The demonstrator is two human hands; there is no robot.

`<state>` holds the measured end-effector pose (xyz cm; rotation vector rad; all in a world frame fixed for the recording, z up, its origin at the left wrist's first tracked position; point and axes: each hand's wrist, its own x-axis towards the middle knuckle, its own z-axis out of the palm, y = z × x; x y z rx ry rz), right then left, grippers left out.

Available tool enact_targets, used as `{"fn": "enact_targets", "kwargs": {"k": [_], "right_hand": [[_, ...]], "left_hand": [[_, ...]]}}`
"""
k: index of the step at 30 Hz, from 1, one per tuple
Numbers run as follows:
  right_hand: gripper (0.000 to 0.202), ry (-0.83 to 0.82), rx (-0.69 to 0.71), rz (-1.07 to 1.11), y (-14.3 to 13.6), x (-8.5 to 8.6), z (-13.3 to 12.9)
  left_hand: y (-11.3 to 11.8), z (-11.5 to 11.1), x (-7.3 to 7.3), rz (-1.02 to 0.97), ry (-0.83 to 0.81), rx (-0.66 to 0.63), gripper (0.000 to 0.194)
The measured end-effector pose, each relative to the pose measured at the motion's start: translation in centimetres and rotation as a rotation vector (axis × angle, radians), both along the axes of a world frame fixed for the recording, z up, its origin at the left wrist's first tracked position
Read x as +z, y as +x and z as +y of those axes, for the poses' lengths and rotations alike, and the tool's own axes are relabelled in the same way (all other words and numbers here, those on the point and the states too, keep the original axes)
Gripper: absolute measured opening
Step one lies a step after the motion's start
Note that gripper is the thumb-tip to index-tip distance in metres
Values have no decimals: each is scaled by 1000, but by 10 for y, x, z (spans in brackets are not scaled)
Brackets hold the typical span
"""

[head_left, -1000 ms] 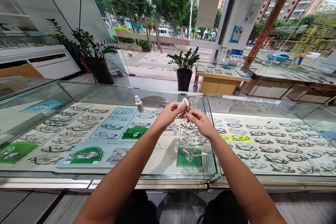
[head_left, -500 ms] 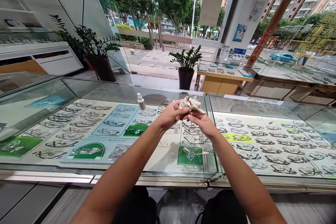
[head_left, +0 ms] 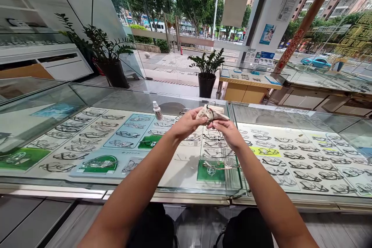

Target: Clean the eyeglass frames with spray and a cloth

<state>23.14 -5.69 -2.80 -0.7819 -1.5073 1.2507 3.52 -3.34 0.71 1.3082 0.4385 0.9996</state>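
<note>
A crumpled beige cloth (head_left: 218, 113) is held above the glass display case, with part of a dark, thin eyeglass frame (head_left: 211, 115) showing against it. My left hand (head_left: 190, 122) pinches the cloth from the left, its thumb lying along the near side. On the right, my right hand (head_left: 228, 131) has its fingertips together at the lower edge of the cloth and frame. The cloth hides much of the glasses. A small white bottle (head_left: 157, 111) stands upright on the glass top, left of my hands.
Rows of eyeglasses (head_left: 307, 176) lie inside the glass case (head_left: 171, 192), which spans the view. Beyond it stand two potted plants (head_left: 207, 85) and a low wooden table (head_left: 247, 92) by the window.
The cloth has been turned and spread somewhat, so more of the dark frame shows at its middle. My right hand has shifted slightly right. The view has moved a little.
</note>
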Motion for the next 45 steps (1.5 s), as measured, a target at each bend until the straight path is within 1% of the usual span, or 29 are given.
{"fn": "enact_targets", "kwargs": {"k": [4,7,9,13,14,16,18,21,24,26,28,30,33,35,39,41,45], "right_hand": [[32,-34,28,32,-2,-2,-1],[32,-41,53,6,-8,0,-5],[32,-45,56,-1,-9,0,-7],[28,-52,13,60,-5,-1,-4],[27,-57,15,73,-4,-1,-2],[28,-57,34,83,-3,-2,-1],[31,-40,43,76,-5,-1,-3],[34,-27,50,34,-8,1,-7],[35,-47,56,4,-9,3,-8],[34,-56,23,18,-7,3,-6],[34,-59,-10,41,-4,1,-2],[34,-62,-13,45,-2,-1,1],[35,-61,-7,38,-2,-3,1],[37,-41,-5,43,-5,-2,-2],[40,4,33,-2,-11,0,-8],[41,3,38,-22,-13,-1,-8],[37,-37,-17,28,-8,-4,-2]], "left_hand": [[11,-5,-5,0,67,129,46],[16,-6,-9,-10,57,194,48],[13,-3,-10,-7,29,182,51],[0,3,-7,24,3,22,48],[-1,3,-7,17,14,5,48],[1,1,-8,-2,42,26,46],[8,-1,-11,-20,56,85,45],[15,-2,-15,-36,39,159,48],[13,2,-17,-25,1,177,52],[7,6,-16,-4,-22,116,51],[2,9,-15,12,-31,23,52],[1,10,-15,6,-16,-23,54],[6,7,-16,-20,47,43,47],[10,4,-17,-26,74,104,46],[16,2,-20,-33,53,194,48],[18,2,-20,-38,20,207,51],[17,4,-20,-80,-81,174,51]]}}
